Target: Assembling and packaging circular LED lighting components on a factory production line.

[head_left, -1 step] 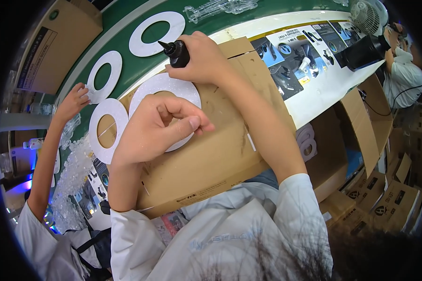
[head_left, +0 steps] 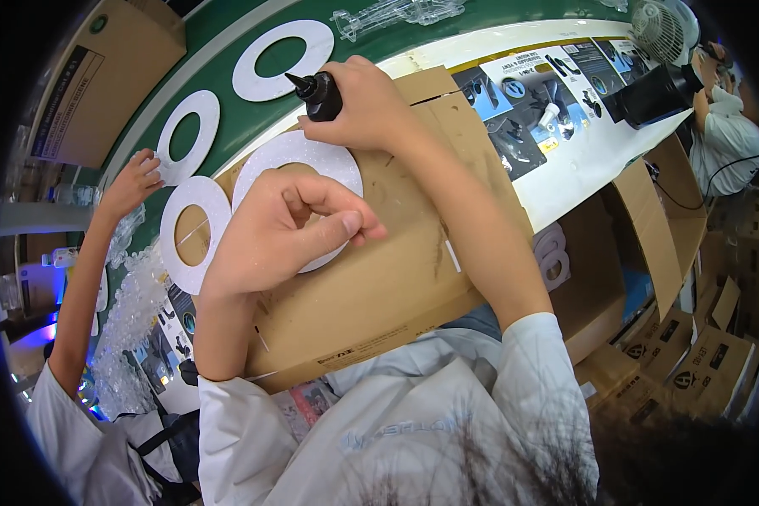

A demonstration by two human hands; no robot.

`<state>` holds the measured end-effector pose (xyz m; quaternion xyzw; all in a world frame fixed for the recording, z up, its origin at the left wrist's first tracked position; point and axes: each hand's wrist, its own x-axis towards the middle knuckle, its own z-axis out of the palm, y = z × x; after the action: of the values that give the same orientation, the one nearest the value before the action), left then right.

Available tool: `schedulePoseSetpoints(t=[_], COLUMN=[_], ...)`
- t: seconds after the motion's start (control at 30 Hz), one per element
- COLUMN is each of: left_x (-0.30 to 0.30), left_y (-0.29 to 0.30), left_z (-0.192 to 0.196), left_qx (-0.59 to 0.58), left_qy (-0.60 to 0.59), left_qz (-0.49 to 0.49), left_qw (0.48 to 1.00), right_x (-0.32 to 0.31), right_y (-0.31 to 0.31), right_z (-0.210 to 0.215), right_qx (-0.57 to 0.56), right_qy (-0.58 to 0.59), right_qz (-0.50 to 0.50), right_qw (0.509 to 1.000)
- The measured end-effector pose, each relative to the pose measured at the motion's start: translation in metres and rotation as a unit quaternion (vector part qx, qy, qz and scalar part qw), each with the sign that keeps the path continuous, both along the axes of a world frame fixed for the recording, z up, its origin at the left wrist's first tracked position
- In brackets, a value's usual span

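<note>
My right hand is closed around a small black squeeze bottle with a pointed nozzle, tipped toward the upper left. Beneath and beside it, a white speckled ring lies on a flat cardboard box. My left hand hovers over that ring and covers part of it. Its fingers are curled, with thumb and forefinger pinched together. Whatever may be between those fingertips is hidden. A second white ring rests at the box's left edge, left of my left hand.
Two more white rings lie on the green belt. A co-worker's hand touches the left one. Clear plastic parts lie at the back. On the right stand a black bottle, a fan and open cartons.
</note>
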<state>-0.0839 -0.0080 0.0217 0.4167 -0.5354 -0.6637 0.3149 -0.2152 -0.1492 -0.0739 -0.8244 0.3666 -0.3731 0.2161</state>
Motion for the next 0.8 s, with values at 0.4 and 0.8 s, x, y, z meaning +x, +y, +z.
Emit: schedulePoseSetpoints(t=[0.4, 0.8], left_x=[0.0023, 0.0044], left_y=[0.0023, 0.0031], left_z=[0.0075, -0.0010], left_qx=[-0.007, -0.016], left_qy=[-0.027, -0.018], left_qz=[-0.001, 0.036], left_qw=[1.000, 0.999], right_x=[0.0020, 0.0019], right_y=[0.0024, 0.0028], right_z=[0.0042, 0.0046], right_qx=[0.010, 0.018], right_qy=[-0.001, 0.020], right_qz=[0.012, 0.012], right_qw=[1.000, 1.000])
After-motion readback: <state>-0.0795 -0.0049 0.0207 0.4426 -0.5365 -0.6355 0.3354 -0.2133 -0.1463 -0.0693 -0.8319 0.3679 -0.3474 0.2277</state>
